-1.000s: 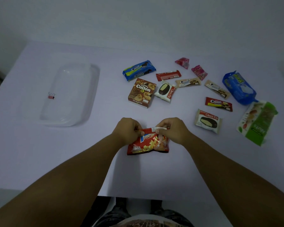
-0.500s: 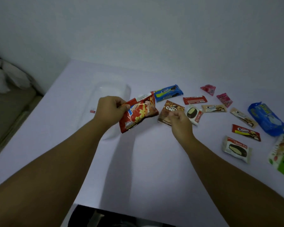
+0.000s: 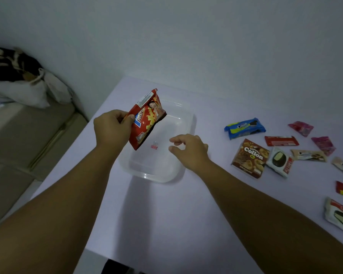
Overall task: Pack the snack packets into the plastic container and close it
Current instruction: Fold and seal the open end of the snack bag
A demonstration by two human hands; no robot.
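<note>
Chip packet [image 3: 147, 119] pinched in left fingers [image 3: 125, 120] above container [image 3: 190, 123]

Likely a home: plain wall [image 3: 206, 36], bedding heap [image 3: 18, 84] beside white table [image 3: 156, 224].

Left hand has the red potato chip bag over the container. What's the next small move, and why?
Probably lower the red potato chip bag into the clear plastic container and release. The left hand holds it above the tub, which holds only a small pink clip.

Plain pale wall [image 3: 206, 36] standing behind white table [image 3: 166, 214]. Dim lighting throughout. Bundled bags [image 3: 18, 80] lying at left on beige floor [image 3: 18, 145].
</note>
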